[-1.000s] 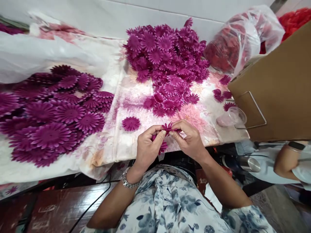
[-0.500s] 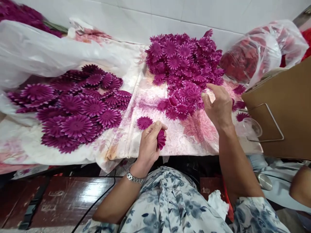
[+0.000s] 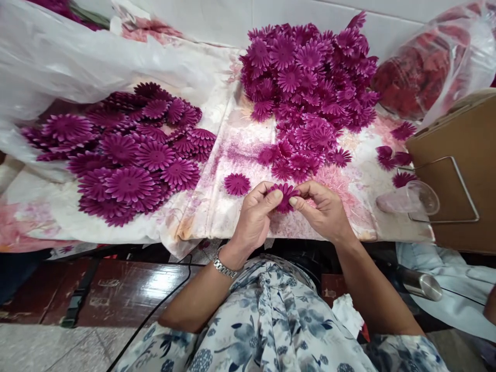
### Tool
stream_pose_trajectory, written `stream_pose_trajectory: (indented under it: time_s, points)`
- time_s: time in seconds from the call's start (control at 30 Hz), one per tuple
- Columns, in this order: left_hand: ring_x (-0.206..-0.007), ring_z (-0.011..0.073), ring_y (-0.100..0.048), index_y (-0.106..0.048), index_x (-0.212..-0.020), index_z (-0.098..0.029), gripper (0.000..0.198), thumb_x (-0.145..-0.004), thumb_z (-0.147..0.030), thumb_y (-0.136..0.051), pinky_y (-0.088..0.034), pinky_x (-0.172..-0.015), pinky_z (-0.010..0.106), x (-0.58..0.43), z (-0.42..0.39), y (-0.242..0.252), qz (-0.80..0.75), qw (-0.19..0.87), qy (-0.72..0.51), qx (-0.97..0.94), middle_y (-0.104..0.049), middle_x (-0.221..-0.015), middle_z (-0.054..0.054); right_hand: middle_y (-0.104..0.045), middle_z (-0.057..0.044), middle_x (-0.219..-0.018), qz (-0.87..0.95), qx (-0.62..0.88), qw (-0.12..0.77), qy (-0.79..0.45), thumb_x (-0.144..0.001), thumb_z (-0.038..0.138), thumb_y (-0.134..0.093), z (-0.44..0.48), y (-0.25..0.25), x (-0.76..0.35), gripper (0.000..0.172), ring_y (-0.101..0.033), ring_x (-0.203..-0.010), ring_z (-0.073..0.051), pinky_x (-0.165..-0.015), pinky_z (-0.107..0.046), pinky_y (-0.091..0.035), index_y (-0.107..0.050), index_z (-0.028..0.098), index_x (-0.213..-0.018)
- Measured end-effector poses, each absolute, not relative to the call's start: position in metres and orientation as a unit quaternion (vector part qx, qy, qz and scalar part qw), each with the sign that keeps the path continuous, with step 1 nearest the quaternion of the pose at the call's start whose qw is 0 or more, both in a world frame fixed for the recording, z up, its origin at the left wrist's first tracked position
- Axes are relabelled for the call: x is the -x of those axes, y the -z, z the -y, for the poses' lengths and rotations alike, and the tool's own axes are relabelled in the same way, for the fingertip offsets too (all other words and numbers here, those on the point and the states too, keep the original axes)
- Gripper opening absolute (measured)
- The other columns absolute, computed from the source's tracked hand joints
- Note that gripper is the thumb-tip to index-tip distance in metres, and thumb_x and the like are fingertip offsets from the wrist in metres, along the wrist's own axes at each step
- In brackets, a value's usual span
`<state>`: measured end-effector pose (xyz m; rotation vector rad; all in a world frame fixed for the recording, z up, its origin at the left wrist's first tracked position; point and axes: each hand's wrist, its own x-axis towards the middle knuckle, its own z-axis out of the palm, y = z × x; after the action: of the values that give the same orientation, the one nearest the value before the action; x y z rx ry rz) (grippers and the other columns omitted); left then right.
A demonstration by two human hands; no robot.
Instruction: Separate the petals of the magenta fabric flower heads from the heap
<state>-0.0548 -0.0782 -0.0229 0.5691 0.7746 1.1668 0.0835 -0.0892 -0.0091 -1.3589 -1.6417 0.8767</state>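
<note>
Between my two hands is a purple fabric flower (image 3: 284, 198), held just above the front of the table. My left hand (image 3: 259, 214) pinches its left side with thumb and forefinger; a metal-band watch (image 3: 225, 262) is on that wrist. My right hand (image 3: 322, 209) pinches the flower's right side. Whether it is one layer or several stacked, I cannot tell. A single purple flower piece (image 3: 237, 184) lies flat just left of my hands. Beyond them rises a tall heap of smaller purple flower pieces (image 3: 310, 77). A pile of larger purple flower pieces (image 3: 129, 184) spreads out on the left.
A patterned cloth (image 3: 217, 206) covers the table. White plastic sheeting (image 3: 77, 67) lies at the back left. On the right stand a cardboard box (image 3: 457, 165) with a wire handle, a clear plastic cup (image 3: 411, 198) and a bag of red petals (image 3: 414, 72). Another person's sleeve shows lower right.
My right hand has come back from the heap toward my left hand. Both hands now meet at the flower, which my left hand has raised and turned face up.
</note>
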Motion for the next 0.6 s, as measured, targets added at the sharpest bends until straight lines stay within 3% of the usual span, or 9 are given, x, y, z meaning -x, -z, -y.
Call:
stream_pose_trajectory:
  time_s: [0.1,0.2,0.27,0.4,0.6]
  points:
    - [-0.058,0.006,-0.051,-0.059,-0.071,-0.016,0.022,-0.057,-0.018,-0.076,-0.043,-0.062,0.019,0.057,0.081,0.024,-0.364,0.745,-0.507,-0.237,-0.058,-0.064,-0.004,-0.063,-0.001,-0.076,0.685,0.554,0.395,-0.261,-0.083,0.028,-0.058,0.092,0.01,-0.088,0.009,-0.058,-0.069,-0.013,-0.066,-0.028,-0.048,-0.059,0.019,-0.086]
    - [-0.055,0.0057,-0.051,-0.059,-0.067,-0.016,0.017,-0.058,-0.014,-0.073,-0.043,-0.059,0.018,0.056,0.081,0.025,-0.408,0.692,-0.539,-0.252,-0.058,-0.06,-0.005,-0.064,-0.006,-0.089,0.731,0.549,0.402,-0.055,-0.081,0.027,-0.061,0.098,0.01,-0.085,0.018,-0.059,-0.084,-0.019,-0.077,-0.035,-0.049,-0.06,0.021,-0.098]
    - [-0.057,0.0062,-0.054,-0.062,-0.071,-0.017,0.016,-0.059,-0.012,-0.072,-0.044,-0.059,0.018,0.055,0.081,0.027,-0.415,0.677,-0.545,-0.267,-0.061,-0.062,-0.004,-0.064,-0.006,-0.086,0.757,0.51,0.407,0.017,-0.081,0.024,-0.062,0.1,0.011,-0.08,0.018,-0.058,-0.083,-0.019,-0.076,-0.035,-0.049,-0.06,0.023,-0.099]
    - [-0.058,0.0068,-0.058,-0.068,-0.08,-0.016,0.02,-0.06,-0.013,-0.072,-0.047,-0.059,0.018,0.057,0.08,0.029,-0.385,0.734,-0.508,-0.235,-0.066,-0.064,-0.002,-0.062,-0.005,-0.078,0.799,0.461,0.387,-0.026,-0.085,0.021,-0.056,0.097,0.017,-0.074,0.008,-0.058,-0.076,-0.016,-0.068,-0.03,-0.05,-0.06,0.021,-0.092]
    - [-0.062,0.0084,-0.062,-0.072,-0.082,-0.013,0.024,-0.059,-0.015,-0.074,-0.049,-0.062,0.019,0.062,0.081,0.03,-0.358,0.779,-0.469,-0.214,-0.069,-0.069,0.003,-0.059,-0.004,-0.078,0.79,0.482,0.366,-0.1,-0.085,0.021,-0.057,0.088,0.026,-0.079,0.005,-0.055,-0.075,-0.015,-0.061,-0.027,-0.047,-0.058,0.019,-0.09]
